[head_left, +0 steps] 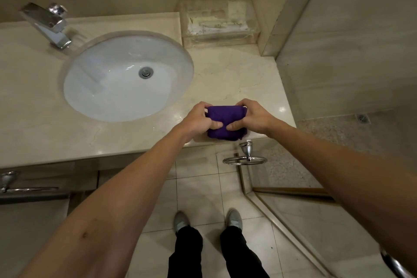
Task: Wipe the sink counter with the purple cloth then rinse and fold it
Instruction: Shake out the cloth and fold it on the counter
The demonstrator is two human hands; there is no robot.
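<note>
The purple cloth (225,117) lies bunched into a small thick bundle on the beige marble counter (237,79), close to its front edge and right of the white oval sink (108,88). My left hand (196,119) grips the cloth's left side, fingers curled over the far edge and thumb pressing on top. My right hand (255,116) grips the right side the same way, its thumb meeting the left thumb near the cloth's middle. Part of the cloth is hidden under both hands.
A chrome faucet (48,23) stands at the sink's back left. A clear plastic box (218,21) sits in the back right corner. A chrome towel ring (246,158) hangs below the counter edge. A glass shower wall (349,63) borders the right.
</note>
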